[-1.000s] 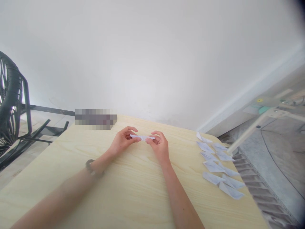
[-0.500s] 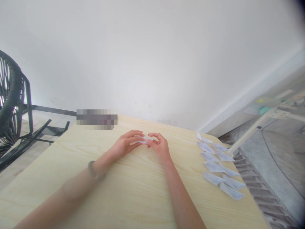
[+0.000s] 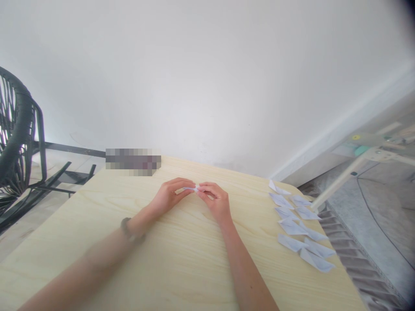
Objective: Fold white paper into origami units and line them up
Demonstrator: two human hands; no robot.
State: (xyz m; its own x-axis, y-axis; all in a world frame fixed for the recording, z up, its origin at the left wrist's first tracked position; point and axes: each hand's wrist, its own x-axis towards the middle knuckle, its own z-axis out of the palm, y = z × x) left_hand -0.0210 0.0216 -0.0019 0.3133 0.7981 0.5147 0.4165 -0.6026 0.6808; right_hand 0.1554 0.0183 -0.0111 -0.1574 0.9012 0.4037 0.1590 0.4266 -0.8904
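A small folded white paper (image 3: 195, 188) is pinched between both my hands above the middle of the table, mostly covered by my fingers. My left hand (image 3: 171, 193), with a dark bracelet on its wrist, is closed on the paper's left side, thumb below and fingers above. From the other side, my right hand (image 3: 216, 198) grips it between thumb and fingertips. Which folds the paper has, I cannot make out. Several folded white paper boats (image 3: 291, 226) lie in loose rows along the table's right side, apart from my hands.
The pale wooden table (image 3: 181, 263) meets a white wall (image 3: 207, 86) at its far edge. A blurred-out object (image 3: 132, 162) sits at the far left corner. Beyond the left edge stands a black woven chair (image 3: 19, 129); a pale metal frame (image 3: 343, 177) rises beyond the right.
My left fingers have come over the paper, covering it more. My right fingertips have closed in and now nearly meet the left ones. The paper boats stay put.
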